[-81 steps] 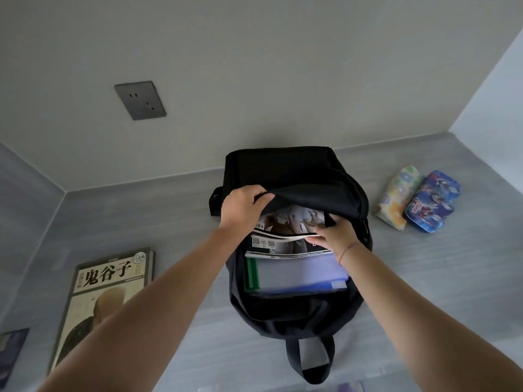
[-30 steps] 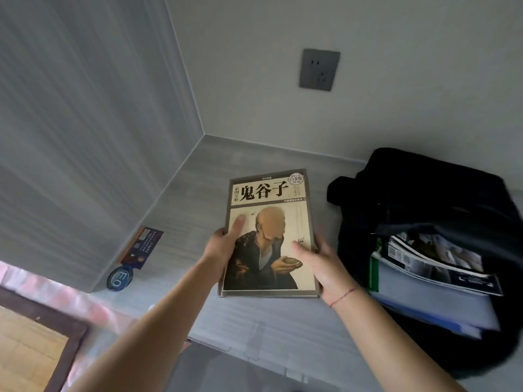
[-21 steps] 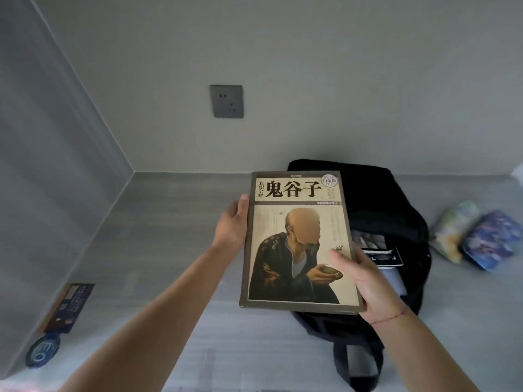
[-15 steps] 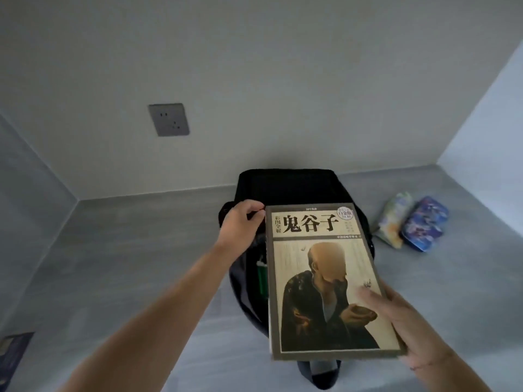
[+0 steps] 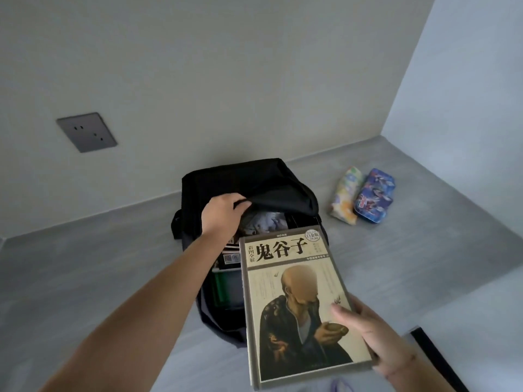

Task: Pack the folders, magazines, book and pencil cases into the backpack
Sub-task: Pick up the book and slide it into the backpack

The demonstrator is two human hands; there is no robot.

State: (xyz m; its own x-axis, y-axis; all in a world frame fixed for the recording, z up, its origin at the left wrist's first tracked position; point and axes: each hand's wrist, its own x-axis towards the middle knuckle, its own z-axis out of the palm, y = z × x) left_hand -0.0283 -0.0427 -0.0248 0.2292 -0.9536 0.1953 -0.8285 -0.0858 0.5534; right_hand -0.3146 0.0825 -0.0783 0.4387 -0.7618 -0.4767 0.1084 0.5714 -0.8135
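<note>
Packing looks over halfway done, with the book and 2 pencil cases left to go in. Left hand (image 5: 223,215) has its fingers clamped on the black backpack's (image 5: 249,182) top flap, holding the mouth open on the grey worktop (image 5: 85,278). Inside lie magazines (image 5: 264,224) over folders (image 5: 226,287). Right hand (image 5: 373,335) grips the book (image 5: 297,304), fingers closed on its lower right corner, above the opening. Both pencil cases (image 5: 363,193) sit right of the backpack, touching each other.

A dark grey wall socket (image 5: 86,132) is sitting on the pale wall (image 5: 254,80) ahead of me, while the grey tabletop (image 5: 85,273) is stretching wide beneath it.
</note>
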